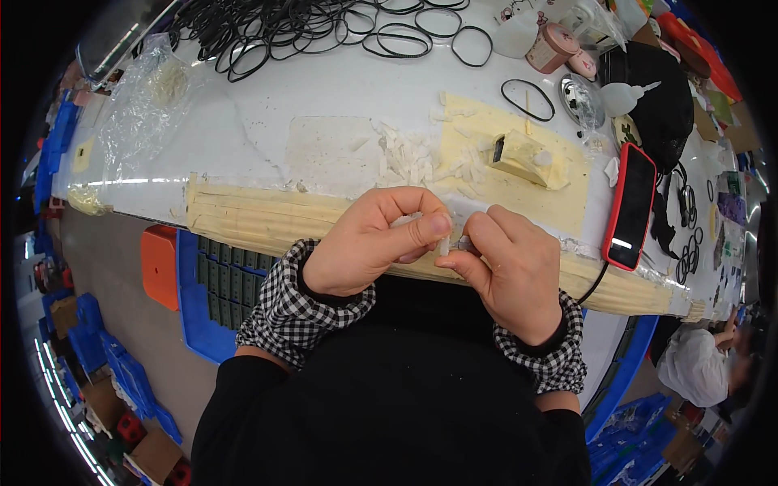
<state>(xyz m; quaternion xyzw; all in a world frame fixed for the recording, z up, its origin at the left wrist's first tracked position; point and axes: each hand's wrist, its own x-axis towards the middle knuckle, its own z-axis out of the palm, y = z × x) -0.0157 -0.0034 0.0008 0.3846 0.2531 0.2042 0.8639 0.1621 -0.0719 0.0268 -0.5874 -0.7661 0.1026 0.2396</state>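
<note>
Close together at the table's near edge, both my hands work in front of my body. My left hand [377, 243] is closed, thumb against fingers, pinching a small white strip [443, 246] whose end points down. Facing it, my right hand [519, 271] is closed in a pinch; a small greyish bit [464, 243] shows at its fingertips, too small to name. Just beyond the hands lies a loose heap of white shavings [403, 159]. Beside it, a block wrapped in yellow tape [531, 160] sits on a yellow sheet [559, 201].
Tape covers the table's front edge [251, 212]. Black rubber rings [284, 32] pile at the back; clear plastic film [146, 105] lies left. At right is a red-cased phone [630, 206] with a cable. Below stand a blue crate [194, 312] and an orange stool [160, 266].
</note>
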